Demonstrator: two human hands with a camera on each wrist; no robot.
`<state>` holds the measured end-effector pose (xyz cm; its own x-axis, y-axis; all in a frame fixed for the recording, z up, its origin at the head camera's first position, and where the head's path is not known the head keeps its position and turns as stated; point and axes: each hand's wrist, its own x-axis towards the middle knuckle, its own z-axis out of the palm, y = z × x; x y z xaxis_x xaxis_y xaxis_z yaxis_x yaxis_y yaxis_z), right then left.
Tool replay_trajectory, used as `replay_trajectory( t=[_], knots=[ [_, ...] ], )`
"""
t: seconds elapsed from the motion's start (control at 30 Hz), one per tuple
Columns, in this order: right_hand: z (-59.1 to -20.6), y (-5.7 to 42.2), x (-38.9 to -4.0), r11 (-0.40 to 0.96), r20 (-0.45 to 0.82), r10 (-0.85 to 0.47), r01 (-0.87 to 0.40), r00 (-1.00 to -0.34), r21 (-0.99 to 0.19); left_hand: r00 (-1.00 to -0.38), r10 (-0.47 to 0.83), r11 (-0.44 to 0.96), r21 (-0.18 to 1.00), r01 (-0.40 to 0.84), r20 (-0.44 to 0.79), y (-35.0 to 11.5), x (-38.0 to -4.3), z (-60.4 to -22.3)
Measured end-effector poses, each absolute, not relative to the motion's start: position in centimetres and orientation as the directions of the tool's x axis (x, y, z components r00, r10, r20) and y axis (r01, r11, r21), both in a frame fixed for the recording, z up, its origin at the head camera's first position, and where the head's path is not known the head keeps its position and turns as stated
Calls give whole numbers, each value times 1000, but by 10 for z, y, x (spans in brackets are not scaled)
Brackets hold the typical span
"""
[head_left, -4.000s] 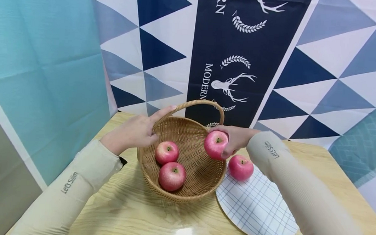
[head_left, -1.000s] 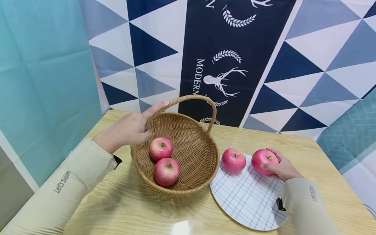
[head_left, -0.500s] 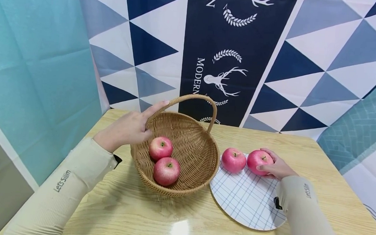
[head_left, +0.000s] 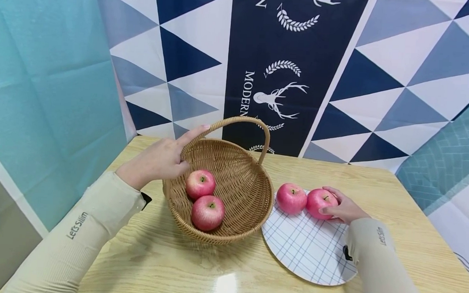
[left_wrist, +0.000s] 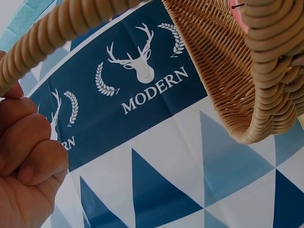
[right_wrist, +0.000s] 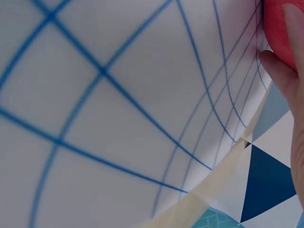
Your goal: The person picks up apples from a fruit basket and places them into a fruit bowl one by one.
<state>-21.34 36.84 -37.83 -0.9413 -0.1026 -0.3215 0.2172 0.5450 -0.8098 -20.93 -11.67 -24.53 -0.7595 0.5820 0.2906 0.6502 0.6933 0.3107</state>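
A wicker basket (head_left: pixel 238 182) stands tilted toward me. Two red apples (head_left: pixel 200 184) lie in its left part, one in front of the other. My left hand (head_left: pixel 158 162) is at the basket handle (head_left: pixel 244 120): the index finger lies straight along it, and the other fingers are curled beside it in the left wrist view. My right hand (head_left: pixel 346 207) grips an apple (head_left: pixel 318 203) from its right side at the back of the round checked plate (head_left: pixel 312 252). Close to its left sits another apple (head_left: pixel 291 198). The right wrist view shows only part of the gripped apple (right_wrist: pixel 280 33).
The plate stands just right of the basket, its edge near the basket rim. Both are on a wooden table (head_left: pixel 164 271). Behind hangs a patterned cloth (head_left: pixel 199 51), with a turquoise curtain (head_left: pixel 50 88) at the left.
Four seconds ago my right hand held an apple over the basket. It has since carried it right to the plate, then shifted it left beside the other apple. The left hand stays put.
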Motion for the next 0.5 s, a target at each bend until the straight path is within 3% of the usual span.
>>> replay_trajectory(
  t=[0.5],
  knots=[
    [-374, 374, -217, 593, -341, -94, 223, -935, -774, -761, 584, 694, 313, 648, 281, -116, -209, -244]
  ],
)
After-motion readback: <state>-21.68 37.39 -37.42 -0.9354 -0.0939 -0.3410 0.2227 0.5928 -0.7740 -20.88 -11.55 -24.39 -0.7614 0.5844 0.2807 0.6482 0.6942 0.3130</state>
